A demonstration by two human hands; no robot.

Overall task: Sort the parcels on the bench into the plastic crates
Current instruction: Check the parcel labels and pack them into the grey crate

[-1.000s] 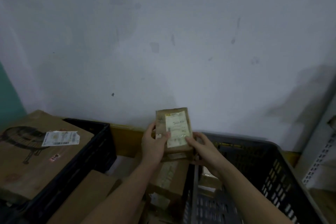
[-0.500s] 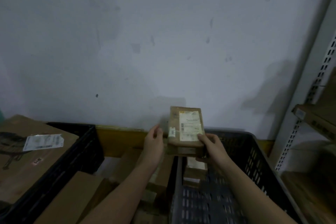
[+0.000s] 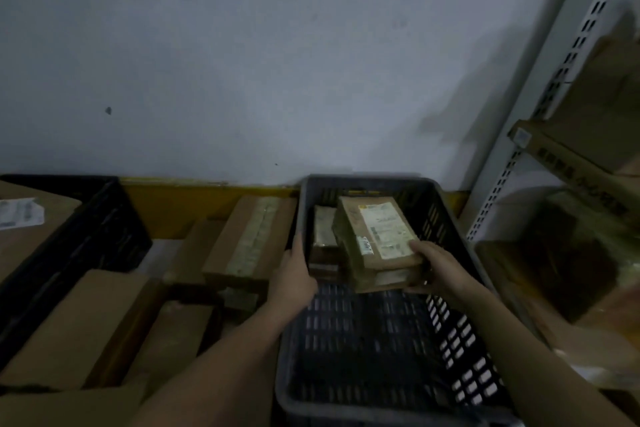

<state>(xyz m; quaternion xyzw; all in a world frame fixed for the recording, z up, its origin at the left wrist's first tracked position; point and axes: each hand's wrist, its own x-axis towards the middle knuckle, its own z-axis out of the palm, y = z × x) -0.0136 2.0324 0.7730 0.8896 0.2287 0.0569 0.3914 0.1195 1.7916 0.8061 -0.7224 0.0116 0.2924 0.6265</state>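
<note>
My right hand (image 3: 438,265) grips a small brown parcel (image 3: 372,234) with a white label, holding it low inside the grey plastic crate (image 3: 450,215), on top of other parcels at the crate's far end. Another small parcel (image 3: 323,230) stands just left of it in the crate. My left hand (image 3: 294,274) rests on the crate's left rim, thumb over the edge. A black crate (image 3: 100,218) at the left holds a large cardboard box (image 3: 20,246) with a white label.
Several cardboard boxes (image 3: 249,239) lie on the bench between the two crates, more (image 3: 83,326) nearer me. A yellow strip (image 3: 194,184) runs along the grey wall. Metal shelving (image 3: 568,55) with boxes stands at the right.
My right hand has lowered the labelled parcel from above the crate's rim down into the grey crate. My left hand let go of it and moved to the crate's left rim. The view shifted right.
</note>
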